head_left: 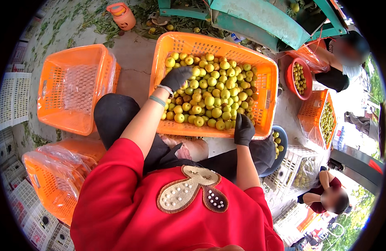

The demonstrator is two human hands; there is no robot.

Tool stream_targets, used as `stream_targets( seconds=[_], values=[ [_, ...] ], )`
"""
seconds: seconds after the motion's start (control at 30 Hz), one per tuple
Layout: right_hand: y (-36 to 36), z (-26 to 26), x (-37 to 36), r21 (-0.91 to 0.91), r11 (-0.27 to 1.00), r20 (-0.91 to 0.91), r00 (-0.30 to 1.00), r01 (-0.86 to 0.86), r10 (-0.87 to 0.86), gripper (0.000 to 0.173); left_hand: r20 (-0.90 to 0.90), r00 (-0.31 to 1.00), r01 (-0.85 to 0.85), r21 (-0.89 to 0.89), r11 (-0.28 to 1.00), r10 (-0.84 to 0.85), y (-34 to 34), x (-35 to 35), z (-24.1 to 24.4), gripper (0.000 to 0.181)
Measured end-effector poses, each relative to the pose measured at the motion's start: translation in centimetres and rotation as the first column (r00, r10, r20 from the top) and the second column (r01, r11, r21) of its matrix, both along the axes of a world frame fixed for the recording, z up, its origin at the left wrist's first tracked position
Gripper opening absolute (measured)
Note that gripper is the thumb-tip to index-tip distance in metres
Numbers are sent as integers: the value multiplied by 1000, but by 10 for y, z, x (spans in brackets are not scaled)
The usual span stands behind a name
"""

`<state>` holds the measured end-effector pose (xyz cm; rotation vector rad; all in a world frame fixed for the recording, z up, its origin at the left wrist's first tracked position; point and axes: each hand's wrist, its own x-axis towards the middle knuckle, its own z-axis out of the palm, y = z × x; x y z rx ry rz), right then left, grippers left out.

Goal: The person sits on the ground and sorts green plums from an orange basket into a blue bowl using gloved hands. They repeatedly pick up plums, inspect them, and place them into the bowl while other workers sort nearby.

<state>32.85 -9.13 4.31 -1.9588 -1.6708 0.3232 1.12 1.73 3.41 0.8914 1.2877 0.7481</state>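
In front of me stands an orange plastic crate lined with clear film. Many small, round yellow-green fruits fill it, some with brown patches. My left hand, in a dark glove, is over the fruits at the crate's left end with its fingers curled. Whether a fruit is inside those fingers is not clear. My right hand, also gloved, lies at the crate's near rim towards the right corner, its fingers reaching up beside the fruits. Its palm side is hidden, so its grip does not show.
To the left are a film-lined orange crate and a stack of orange crates. A blue basin with fruits sits by my right knee. Beyond are a red basin, an orange bottle, green metal machinery and two people.
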Motion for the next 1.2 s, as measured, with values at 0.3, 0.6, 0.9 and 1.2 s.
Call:
stream_targets(
  seconds=[0.3, 0.6, 0.9, 1.2],
  values=[
    [1, 7, -2, -73, 997, -20, 1000, 16, -17, 20, 606, 582, -355, -411, 840, 543, 18, 1, 46, 20],
    [2, 3, 0, -46, 999, -64, 998, -4, 1, 18, 348, 891, -237, -188, 953, 290, 22, 12, 72, 27],
    [2, 5, -3, -11, 1000, 8, 1000, 29, -29, 18, 327, 936, -122, -50, 991, 131, 21, -3, 17, 25],
    [3, 0, -4, -68, 992, 97, 990, 107, -100, 23, -744, 649, 511, 271, 816, -159, -46, 102, -34, 45]
  ],
)
